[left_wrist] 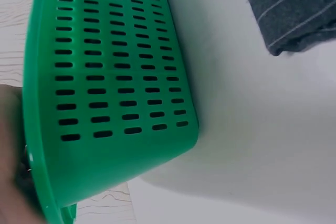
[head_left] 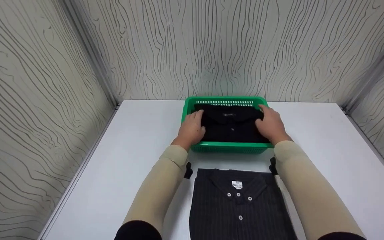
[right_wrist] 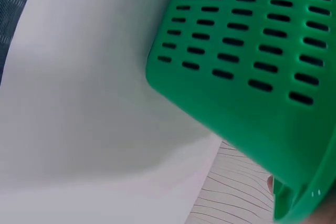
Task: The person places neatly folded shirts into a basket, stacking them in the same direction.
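We see two hands at a green basket (head_left: 230,145) on the counter (head_left: 145,133), a folded black shirt (head_left: 230,131) lying inside it. The left hand (head_left: 192,129) reaches over the basket's left side, the right hand (head_left: 271,124) over its right, fingers held apart from thumbs at the shirt's edges. From the head view alone, we make out white buttons (head_left: 240,217) on a folded striped shirt (head_left: 217,216) before the basket; the wrist views give us the basket's slots (left_wrist: 126,91) up close.
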Motion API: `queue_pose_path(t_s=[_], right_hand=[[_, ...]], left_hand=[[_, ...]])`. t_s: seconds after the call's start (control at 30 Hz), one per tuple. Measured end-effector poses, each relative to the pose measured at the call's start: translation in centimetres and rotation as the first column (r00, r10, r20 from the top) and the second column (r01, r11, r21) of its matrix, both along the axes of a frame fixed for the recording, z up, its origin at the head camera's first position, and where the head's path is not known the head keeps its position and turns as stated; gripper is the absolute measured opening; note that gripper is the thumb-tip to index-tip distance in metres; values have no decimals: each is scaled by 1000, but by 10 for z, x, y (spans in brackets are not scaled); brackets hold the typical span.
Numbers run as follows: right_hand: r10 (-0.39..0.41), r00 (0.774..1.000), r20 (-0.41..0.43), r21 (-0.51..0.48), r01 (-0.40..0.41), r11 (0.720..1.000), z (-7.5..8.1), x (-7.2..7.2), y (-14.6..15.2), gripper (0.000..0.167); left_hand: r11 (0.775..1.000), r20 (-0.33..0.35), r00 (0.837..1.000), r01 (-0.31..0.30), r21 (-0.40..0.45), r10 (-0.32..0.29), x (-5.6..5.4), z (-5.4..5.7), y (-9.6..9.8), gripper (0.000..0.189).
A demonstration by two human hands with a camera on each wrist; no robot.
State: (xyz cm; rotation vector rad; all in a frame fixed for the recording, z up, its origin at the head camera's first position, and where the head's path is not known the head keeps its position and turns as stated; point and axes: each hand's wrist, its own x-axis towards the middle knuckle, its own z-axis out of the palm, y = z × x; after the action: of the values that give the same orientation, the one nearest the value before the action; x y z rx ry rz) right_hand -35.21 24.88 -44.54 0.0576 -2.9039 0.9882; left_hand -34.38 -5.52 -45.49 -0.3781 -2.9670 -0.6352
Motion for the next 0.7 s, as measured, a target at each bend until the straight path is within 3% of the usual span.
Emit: queue_pose_path(t_s=[0.3,0.57,0.7], right_hand=[[19,999,-37,55,-17,998,8,17,8,61],[10,992,-127,134,7,991,9,45,12,55],[-12,992,-125,101,24,995,5,63,13,54]], left_hand=[[997,-8,999,48,-53,-48,18,6,-6,61],[990,-60,991,118,-79,-123,52,13,-13,58],[992,-71,990,119,-47,-122,70,16,-17,57]])
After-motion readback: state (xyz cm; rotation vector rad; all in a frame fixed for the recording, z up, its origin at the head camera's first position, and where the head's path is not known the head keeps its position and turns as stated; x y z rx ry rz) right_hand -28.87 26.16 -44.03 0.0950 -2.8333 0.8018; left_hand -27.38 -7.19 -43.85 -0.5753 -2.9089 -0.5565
